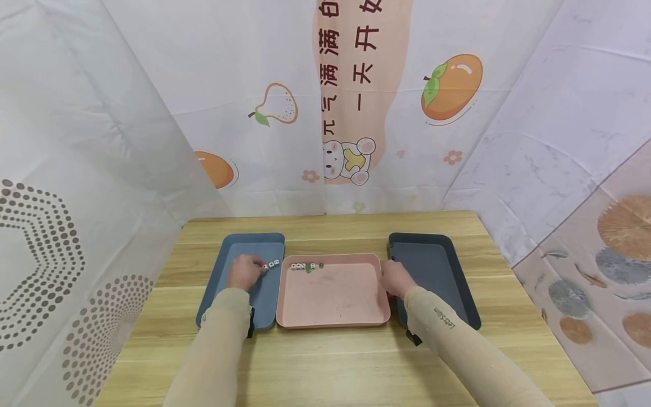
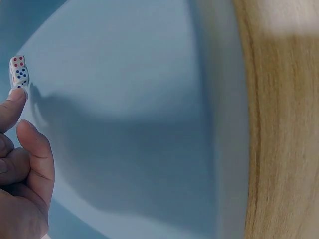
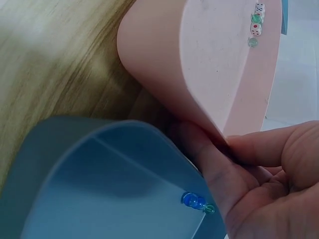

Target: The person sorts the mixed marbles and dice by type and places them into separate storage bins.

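In the head view, my left hand (image 1: 244,273) is inside the blue tray (image 1: 264,314), beside a short row of white dice (image 1: 272,264). The left wrist view has the index fingertip (image 2: 19,93) on the end die of that row (image 2: 20,74), with the thumb (image 2: 39,147) held apart from it. My right hand (image 1: 395,278) is at the right side of the pink tray (image 1: 335,299). Seen from the right wrist, its thumb (image 3: 261,148) and fingers pinch that tray's wall (image 3: 199,112), next to the dark blue tray's edge (image 3: 134,124).
More white dice (image 1: 298,266) and clear green beads (image 3: 253,42) line the far left of the pink tray. Blue beads (image 3: 193,200) and a green one (image 3: 209,209) lie in the dark tray (image 1: 429,265). A wooden table (image 1: 315,362) bears all three trays; a printed curtain (image 1: 285,169) hangs behind.
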The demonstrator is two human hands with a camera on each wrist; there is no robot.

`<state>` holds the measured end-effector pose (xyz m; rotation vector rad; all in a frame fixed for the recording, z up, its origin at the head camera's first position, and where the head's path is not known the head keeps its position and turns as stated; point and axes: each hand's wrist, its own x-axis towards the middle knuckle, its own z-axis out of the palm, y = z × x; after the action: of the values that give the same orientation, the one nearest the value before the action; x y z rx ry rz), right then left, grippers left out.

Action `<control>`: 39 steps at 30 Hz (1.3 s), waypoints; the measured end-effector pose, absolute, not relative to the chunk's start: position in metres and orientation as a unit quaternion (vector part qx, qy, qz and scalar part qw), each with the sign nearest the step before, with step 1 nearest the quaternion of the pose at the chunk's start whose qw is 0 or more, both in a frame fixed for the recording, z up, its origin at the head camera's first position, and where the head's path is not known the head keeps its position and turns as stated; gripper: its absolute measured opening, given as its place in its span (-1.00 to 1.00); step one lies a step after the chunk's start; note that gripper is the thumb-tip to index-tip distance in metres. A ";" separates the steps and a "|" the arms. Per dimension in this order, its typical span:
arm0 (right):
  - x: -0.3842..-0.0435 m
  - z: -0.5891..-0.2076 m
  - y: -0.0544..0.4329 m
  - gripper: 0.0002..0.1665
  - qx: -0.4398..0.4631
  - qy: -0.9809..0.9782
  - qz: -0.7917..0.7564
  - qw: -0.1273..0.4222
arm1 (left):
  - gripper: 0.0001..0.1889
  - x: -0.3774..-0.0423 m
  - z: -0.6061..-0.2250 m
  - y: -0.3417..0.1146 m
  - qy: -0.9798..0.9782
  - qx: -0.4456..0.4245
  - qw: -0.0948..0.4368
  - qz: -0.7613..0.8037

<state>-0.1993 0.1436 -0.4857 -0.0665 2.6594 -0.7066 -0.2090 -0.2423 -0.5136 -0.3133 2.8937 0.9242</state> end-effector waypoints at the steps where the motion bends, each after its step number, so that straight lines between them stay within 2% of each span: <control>1: -0.199 -0.485 0.143 -0.64 -0.023 0.948 -0.252 0.194 | -0.91 -0.209 -0.514 -0.242 0.947 -0.102 0.043 0.303; 17: -0.198 -0.486 0.144 -0.65 -0.033 0.952 -0.244 0.181 | -0.87 -0.208 -0.517 -0.238 0.945 -0.121 0.052 0.300; 24: -0.199 -0.487 0.145 -0.58 -0.033 0.954 -0.241 0.176 | -0.85 -0.208 -0.516 -0.235 0.944 -0.129 0.055 0.299; 39: -0.198 -0.484 0.145 -0.62 -0.025 0.949 -0.252 0.188 | -0.74 -0.212 -0.516 -0.239 0.937 -0.126 0.047 0.323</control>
<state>-0.1980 0.1448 -0.4842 -0.0709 2.6688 -0.7091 -0.2120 -0.2392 -0.5155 -0.3847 2.8579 0.9848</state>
